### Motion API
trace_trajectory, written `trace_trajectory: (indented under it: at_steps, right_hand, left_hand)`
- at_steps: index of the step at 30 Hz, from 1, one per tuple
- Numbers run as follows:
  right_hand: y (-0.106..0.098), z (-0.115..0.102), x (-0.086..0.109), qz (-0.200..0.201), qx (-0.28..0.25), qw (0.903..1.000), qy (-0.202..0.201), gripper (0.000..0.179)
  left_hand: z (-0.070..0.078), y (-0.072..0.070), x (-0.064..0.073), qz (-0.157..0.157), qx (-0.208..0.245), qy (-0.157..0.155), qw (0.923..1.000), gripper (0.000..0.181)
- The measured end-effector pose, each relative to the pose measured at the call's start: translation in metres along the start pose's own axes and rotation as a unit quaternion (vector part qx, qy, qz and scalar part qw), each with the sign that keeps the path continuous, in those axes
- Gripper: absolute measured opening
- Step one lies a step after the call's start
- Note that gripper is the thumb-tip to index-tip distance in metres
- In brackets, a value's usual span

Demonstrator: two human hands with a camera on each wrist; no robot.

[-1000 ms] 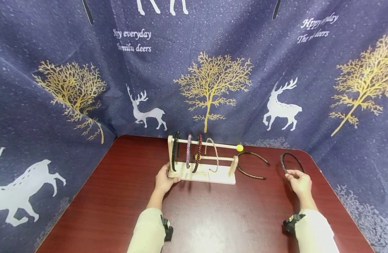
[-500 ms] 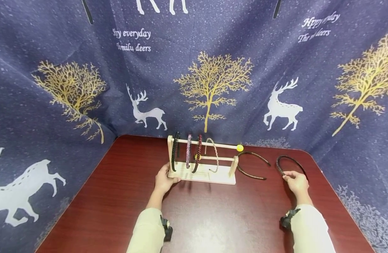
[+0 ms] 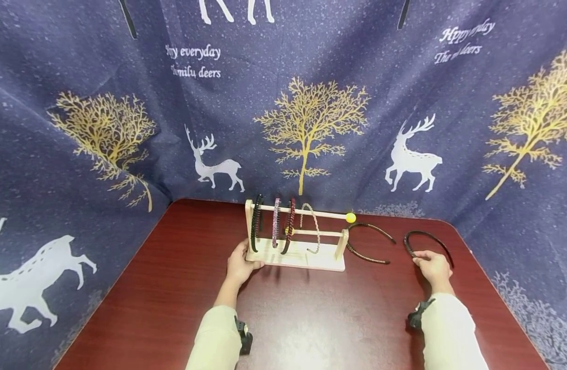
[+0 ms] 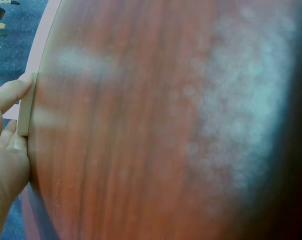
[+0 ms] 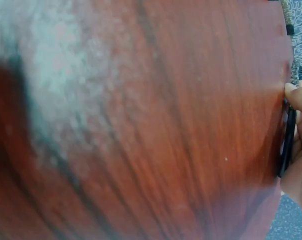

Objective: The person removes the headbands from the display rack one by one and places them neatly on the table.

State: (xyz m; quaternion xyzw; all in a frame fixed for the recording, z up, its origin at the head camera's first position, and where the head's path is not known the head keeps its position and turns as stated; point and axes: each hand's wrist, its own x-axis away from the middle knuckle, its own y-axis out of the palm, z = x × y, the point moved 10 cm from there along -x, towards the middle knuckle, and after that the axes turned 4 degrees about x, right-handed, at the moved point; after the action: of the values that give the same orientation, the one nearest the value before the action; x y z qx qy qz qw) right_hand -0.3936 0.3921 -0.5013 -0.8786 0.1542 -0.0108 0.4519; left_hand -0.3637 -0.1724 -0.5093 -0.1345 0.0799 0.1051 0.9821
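Observation:
My left hand (image 3: 239, 263) grips the left end of a pale wooden headband rack (image 3: 327, 255); in the left wrist view my thumb and fingers clasp the end of its base (image 4: 26, 112). On the rack hang a black headband (image 3: 253, 226), a glittery purple headband (image 3: 276, 226), a dark red headband (image 3: 291, 221) and a pale braided headband (image 3: 317, 226). At the right, my right hand (image 3: 433, 268) pinches a dark headband (image 3: 419, 232), low over the table. The right wrist view shows its black end (image 5: 288, 142) beside my fingers.
A brown headband (image 3: 373, 260) lies on the table just right of the rack, its open ends facing right. Yellow balls cap the rack's rods, the upper ball (image 3: 351, 218) at the right. The dark red table (image 3: 172, 288) meets a blue patterned cloth (image 3: 283, 154) at the back.
My right hand has shifted slightly left, and the dark headband in it has tilted lower toward the table. My left hand and the rack have stayed where they were.

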Motion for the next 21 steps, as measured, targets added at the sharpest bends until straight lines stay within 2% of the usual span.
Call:
trace_trajectory:
  at_steps: [3, 10, 18, 21]
  right_hand:
    - [0.001, -0.002, -0.002, -0.006, 0.012, 0.9998, -0.013, 0.022]
    - [0.0, -0.014, -0.008, 0.009, 0.029, 0.9965, -0.077, 0.02]
    - [-0.019, -0.016, 0.002, 0.052, -0.023, 0.997, -0.054, 0.028]
    - [-0.027, -0.021, 0.008, 0.064, -0.064, 0.9947, -0.05, 0.031]
  left_hand:
    - [-0.001, 0.0, 0.0, -0.004, 0.003, 0.001, 1.0, 0.081]
    - [0.0, -0.001, 0.0, -0.003, 0.008, 0.006, 0.9999, 0.081]
    - [0.0, -0.001, -0.001, -0.003, -0.005, 0.014, 0.9999, 0.08]
    - [-0.001, -0.001, -0.002, -0.001, -0.012, 0.018, 0.9998, 0.08]
